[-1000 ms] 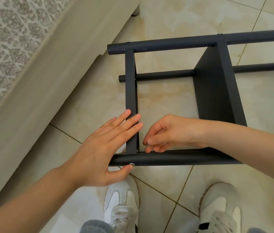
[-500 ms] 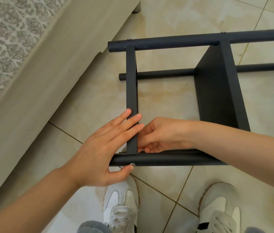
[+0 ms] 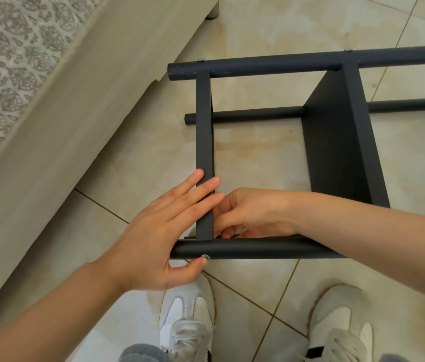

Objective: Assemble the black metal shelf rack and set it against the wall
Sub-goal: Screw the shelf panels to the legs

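My right hand [image 3: 255, 212] slid left behind crossbar [image 3: 204, 126], fingers curled, grip unclear. Left hand [image 3: 154, 236] stayed flat on it, thumb on screw [image 3: 205, 256]. Rack [image 3: 336, 142] lay on tiles [image 3: 258, 158].

Matt black metal rack [image 3: 204, 142] on glossy beige floor tiles [image 3: 255, 163].

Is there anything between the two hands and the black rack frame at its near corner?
Nothing visible. The left hand rests on the flat bar, thumb at the near tube; the right hand reaches the same corner, its fingertips hidden behind the bar.
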### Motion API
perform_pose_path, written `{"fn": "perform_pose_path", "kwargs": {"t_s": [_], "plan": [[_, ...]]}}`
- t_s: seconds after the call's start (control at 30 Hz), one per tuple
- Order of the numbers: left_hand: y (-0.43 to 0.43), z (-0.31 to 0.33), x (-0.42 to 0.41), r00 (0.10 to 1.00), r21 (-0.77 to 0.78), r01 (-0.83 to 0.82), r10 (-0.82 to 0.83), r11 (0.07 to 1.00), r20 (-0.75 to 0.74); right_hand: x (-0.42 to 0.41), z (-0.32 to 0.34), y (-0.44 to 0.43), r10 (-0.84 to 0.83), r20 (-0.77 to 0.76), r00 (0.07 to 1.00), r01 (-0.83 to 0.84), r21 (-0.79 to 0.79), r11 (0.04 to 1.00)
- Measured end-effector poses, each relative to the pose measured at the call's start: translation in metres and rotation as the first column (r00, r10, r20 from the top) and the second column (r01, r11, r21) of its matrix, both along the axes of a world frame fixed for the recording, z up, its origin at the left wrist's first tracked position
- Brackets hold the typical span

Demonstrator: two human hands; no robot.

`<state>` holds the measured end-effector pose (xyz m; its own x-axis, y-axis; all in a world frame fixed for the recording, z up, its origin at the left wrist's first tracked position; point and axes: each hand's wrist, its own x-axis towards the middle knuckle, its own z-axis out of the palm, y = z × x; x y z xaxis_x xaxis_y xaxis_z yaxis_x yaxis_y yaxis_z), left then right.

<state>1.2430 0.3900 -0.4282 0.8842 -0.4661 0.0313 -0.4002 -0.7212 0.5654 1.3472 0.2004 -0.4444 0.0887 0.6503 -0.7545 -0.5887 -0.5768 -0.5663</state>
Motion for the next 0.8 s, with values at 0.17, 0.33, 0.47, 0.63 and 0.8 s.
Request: {"fn": "perform_pose_path", "kwargs": {"t_s": [0.17, 0.33, 0.47, 0.63, 0.8], "plan": [[-0.0008, 0.0001, 0.0007, 1.0, 0.012, 0.001, -0.001, 1.0, -0.004, 0.0011, -0.0015, -0.0025, 0.008, -0.059, 0.998, -0.008, 0.003, 1.0], [-0.0008, 0.0008, 0.0008, 1.0, 0.014, -0.009, 0.009, 1.0, -0.004, 0.0044, 0.0, -0.0058, 0.035, -0.116, 0.993, -0.031, 0.035, 0.999], [-0.001, 0.0022, 0.0003, 1.0, 0.003, -0.006, 0.006, 1.0, -0.005, 0.0026, -0.0002, -0.0001, 0.096, -0.107, 0.99, -0.098, -0.009, 0.995], [-0.0014, 0.0025, 0.0009, 1.0, 0.004, -0.006, 0.006, 1.0, -0.013, 0.0049, -0.0008, -0.001, 0.08, -0.149, 0.986, -0.087, -0.042, 0.995], [-0.0016, 0.0019, 0.0003, 1.0, 0.003, -0.005, 0.005, 1.0, -0.012, 0.0043, -0.0004, -0.0008, 0.108, -0.123, 0.986, -0.113, -0.036, 0.993]]}}
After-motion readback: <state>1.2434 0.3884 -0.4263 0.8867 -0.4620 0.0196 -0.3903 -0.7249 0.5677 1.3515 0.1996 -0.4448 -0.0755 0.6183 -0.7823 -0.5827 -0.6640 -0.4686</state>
